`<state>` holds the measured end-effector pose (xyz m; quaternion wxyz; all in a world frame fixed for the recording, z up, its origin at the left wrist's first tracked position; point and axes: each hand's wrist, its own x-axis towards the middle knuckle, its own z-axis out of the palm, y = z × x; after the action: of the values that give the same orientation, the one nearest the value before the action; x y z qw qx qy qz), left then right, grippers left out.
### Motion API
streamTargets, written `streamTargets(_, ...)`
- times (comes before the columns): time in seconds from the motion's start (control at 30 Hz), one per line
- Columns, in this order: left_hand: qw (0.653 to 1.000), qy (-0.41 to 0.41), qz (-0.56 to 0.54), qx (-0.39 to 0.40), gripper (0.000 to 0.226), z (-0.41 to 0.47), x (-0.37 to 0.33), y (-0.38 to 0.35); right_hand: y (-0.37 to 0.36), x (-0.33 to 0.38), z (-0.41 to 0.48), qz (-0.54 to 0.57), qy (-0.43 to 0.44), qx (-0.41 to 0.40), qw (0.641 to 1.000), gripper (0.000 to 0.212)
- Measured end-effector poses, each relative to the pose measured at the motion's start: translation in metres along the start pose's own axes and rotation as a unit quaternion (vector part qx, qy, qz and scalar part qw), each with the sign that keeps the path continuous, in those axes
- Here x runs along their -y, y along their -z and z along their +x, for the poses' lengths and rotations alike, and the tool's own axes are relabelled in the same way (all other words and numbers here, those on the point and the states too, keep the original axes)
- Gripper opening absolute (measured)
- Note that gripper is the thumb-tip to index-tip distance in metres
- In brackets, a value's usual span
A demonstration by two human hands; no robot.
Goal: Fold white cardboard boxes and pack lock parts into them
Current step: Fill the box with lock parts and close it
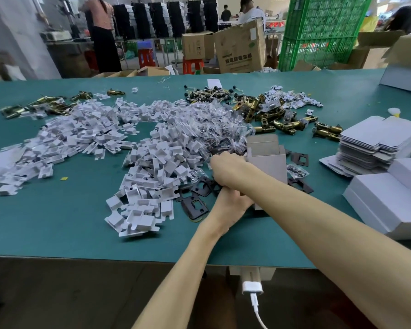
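Way off to the left of both hands, a big heap of little white card inserts (152, 167) sprawls over the green bench (57, 222). Black metal plates (195, 205) lie right beside the left hand (233, 207), which is curled around the near end of the open box (267, 162), though the other forearm crosses over and hides its fingers. The right hand (226, 167) sits just above it at the box's left side, up against a pile of small plastic bags (218, 129). Can't tell whether it's grabbing anything. Brass latches (282, 124) lie beyond the box. Well right of the hands are a stack of flat boxes (375, 143) and closed white boxes (389, 200).
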<state>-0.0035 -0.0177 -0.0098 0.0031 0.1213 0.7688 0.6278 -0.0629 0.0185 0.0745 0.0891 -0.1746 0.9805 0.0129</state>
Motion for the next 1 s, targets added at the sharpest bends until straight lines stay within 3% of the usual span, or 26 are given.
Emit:
streamTargets(0.13, 1.0, 0.014, -0.028, -0.004, 0.033, 0.001, -0.002, 0.001, -0.002, -0.001, 0.009, 0.001, -0.054, 0.028, 0.998, 0.02)
streamTargets(0.27, 0.999, 0.024, -0.033, -0.014, 0.032, 0.003, -0.001, -0.001, -0.006, -0.007, 0.012, 0.04, -0.09, -0.009, 0.995, 0.042)
streamTargets(0.33, 0.999, 0.027, -0.028, -0.014, 0.03, 0.003, -0.001, -0.001, -0.005, -0.006, 0.008, 0.065, -0.067, -0.032, 0.995, 0.036)
streamTargets(0.4, 0.999, 0.026, -0.019, -0.016, 0.032, 0.002, -0.001, 0.0, -0.004, -0.004, 0.003, 0.056, -0.029, -0.069, 0.996, 0.008)
streamTargets(0.47, 1.0, 0.024, -0.016, -0.012, 0.027, 0.002, 0.0, -0.001, -0.001, -0.003, -0.001, 0.017, 0.002, -0.106, 0.994, 0.027)
streamTargets(0.57, 0.999, 0.015, -0.028, -0.01, 0.016, 0.003, 0.001, 0.0, 0.006, -0.003, -0.008, 0.005, 0.032, -0.158, 0.987, 0.026)
streamTargets(0.6, 0.999, 0.014, -0.038, -0.011, 0.01, 0.003, 0.0, 0.0, 0.01, -0.005, -0.01, 0.025, 0.047, -0.169, 0.984, 0.025)
streamTargets(0.7, 0.997, 0.017, -0.069, -0.019, 0.026, 0.002, -0.003, -0.001, 0.032, -0.016, -0.024, 0.125, 0.08, -0.169, 0.974, 0.02)
streamTargets(0.87, 0.993, 0.034, -0.115, -0.021, 0.036, 0.002, -0.005, -0.002, 0.064, -0.053, -0.043, 0.282, 0.069, -0.228, 0.93, 0.02)
streamTargets(1.0, 0.992, 0.036, -0.122, -0.023, 0.036, 0.001, -0.006, -0.002, 0.074, -0.094, -0.053, 0.247, 0.02, -0.281, 0.927, 0.025)
